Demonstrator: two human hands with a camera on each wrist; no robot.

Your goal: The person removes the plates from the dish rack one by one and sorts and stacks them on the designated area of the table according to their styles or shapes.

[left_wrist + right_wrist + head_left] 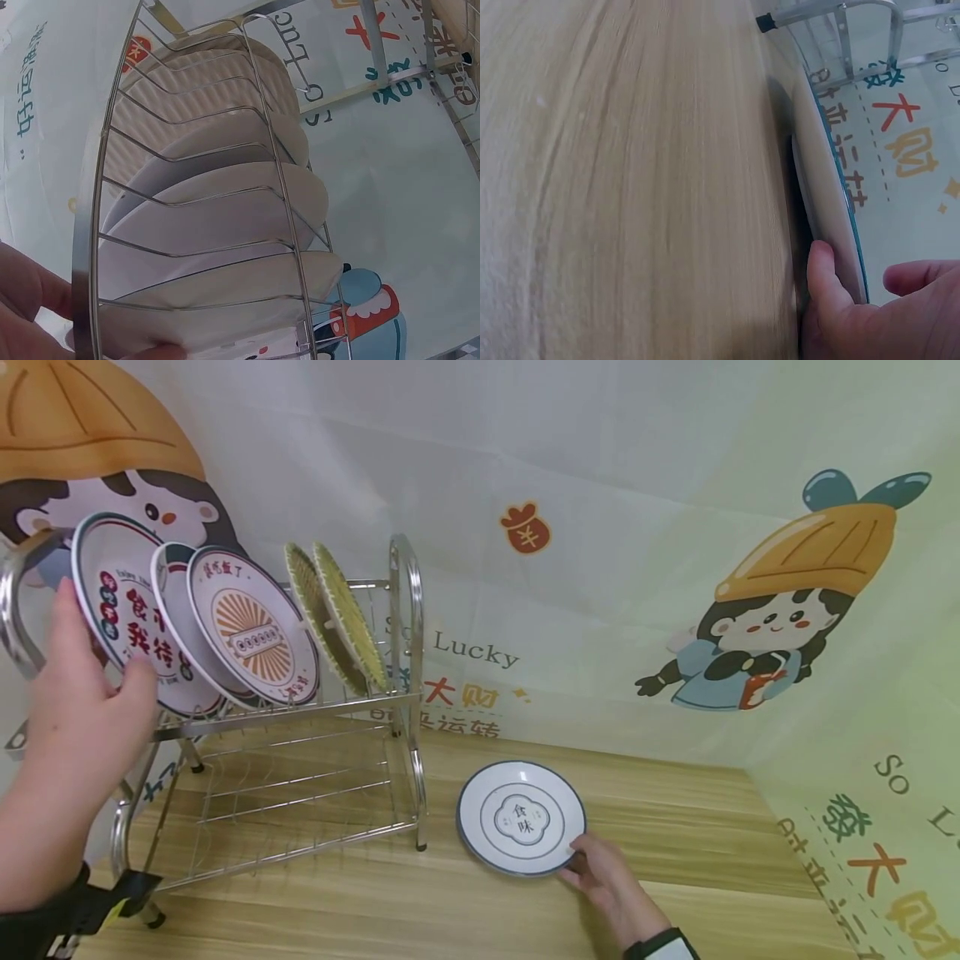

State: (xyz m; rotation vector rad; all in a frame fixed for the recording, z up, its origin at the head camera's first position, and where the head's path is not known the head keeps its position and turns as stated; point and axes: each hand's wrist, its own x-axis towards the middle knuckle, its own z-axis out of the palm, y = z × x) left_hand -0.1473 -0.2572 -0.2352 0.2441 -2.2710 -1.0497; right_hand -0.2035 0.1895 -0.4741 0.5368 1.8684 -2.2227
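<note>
Two bare hands are on separate plates, well apart. The right hand (603, 881) pinches the blue-rimmed plate (487, 827) at its near right edge, thumb on the upper side of the rim and fingers beneath. That plate is to the right of the metal rack (352, 702), face up over the wooden tabletop (675, 827), with dark characters in a four-lobed frame at its centre; whether its foot touches the wood I cannot tell. On the left, the left hand (90, 710) pinches the red-lettered plate (131, 602), which stands tilted at the left end of the rack's upper tier; the thumb lies in front of its face, while the other fingers reach up along its left edge and are partly hidden. Just to the right of it leans a white plate (174, 610), mostly covered by the sunburst plate (255, 627), whose orange rays face the near side. Further right on the same tier, two yellow-green plates with ribbed backs, the left one (306, 610) and the right one (351, 618), stand tilted close together, near the rack's right end. A dark band (67, 902) circles the left wrist. On the far side hangs a pale backdrop (600, 568), printed with cartoon figures in orange hats.
</note>
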